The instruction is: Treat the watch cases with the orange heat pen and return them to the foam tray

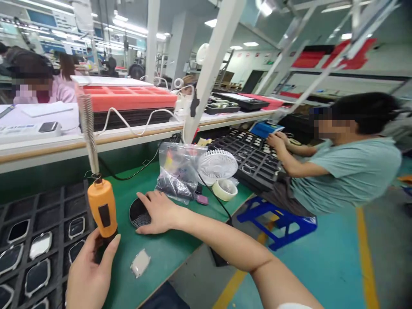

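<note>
My left hand (90,272) is closed around the dark lower end of an orange electric screwdriver (102,206), which hangs upright from a coiled spring (88,133). My right hand (159,213) grips the right side of a round black dish (137,212) with a fine grid inside, thumb and fingers spread along its rim. Any small parts in the dish are too small to make out. Between my hands and nearer to me, a pale watch case (140,262) lies on the green mat (167,244). Several watch cases (37,277) sit in a black compartment tray (59,214) at the left.
Behind my right hand are a plastic bag (180,171), a white fan (218,165) and a tape roll (225,189). A shelf (135,136) with red foam trays (128,99) crosses the back. At right, a co-worker (347,163) sits beside another compartment tray (247,154) and a blue stool (280,219).
</note>
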Available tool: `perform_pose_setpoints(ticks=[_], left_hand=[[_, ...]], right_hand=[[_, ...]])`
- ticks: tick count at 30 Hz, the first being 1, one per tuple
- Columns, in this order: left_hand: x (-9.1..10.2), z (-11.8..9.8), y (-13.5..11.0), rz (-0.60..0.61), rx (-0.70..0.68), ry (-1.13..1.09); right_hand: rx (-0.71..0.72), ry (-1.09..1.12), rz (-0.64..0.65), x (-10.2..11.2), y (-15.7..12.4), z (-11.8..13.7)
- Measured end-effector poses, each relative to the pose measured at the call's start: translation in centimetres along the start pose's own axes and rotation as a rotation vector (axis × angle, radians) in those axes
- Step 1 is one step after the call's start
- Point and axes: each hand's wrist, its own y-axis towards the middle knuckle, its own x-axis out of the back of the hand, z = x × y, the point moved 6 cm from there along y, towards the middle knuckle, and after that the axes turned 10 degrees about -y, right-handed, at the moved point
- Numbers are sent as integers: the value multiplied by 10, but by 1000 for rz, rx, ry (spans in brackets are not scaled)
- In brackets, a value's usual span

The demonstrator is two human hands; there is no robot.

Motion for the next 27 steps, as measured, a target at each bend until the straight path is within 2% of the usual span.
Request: perform_pose_setpoints(ticks=[3,5,7,9,12,14,17,20,27], left_hand=[[7,9,9,7,21,52],[11,18,19,22,34,66],[11,27,30,52,50,48],[9,30,35,69,68,17],[5,18,23,32,46,33],[-1,1,9,-1,-49,16],[-13,-16,-3,25,-148,-84],[-16,-18,-4,15,-177,-106],[-20,-21,-5,27,-236,-134]], right_hand=[[4,32,-49,-4,-2,3],[-52,33,-91,-7,-5,2],[-106,31,-137,-9,-6,2],[-100,43,-177,-10,-5,3],[-58,70,-225,-11,-4,4],[-49,92,-253,-13,-7,1],[11,137,-277,-20,-10,-1],[29,152,-290,-27,-13,-4],[-34,107,-333,-36,-4,-17]])
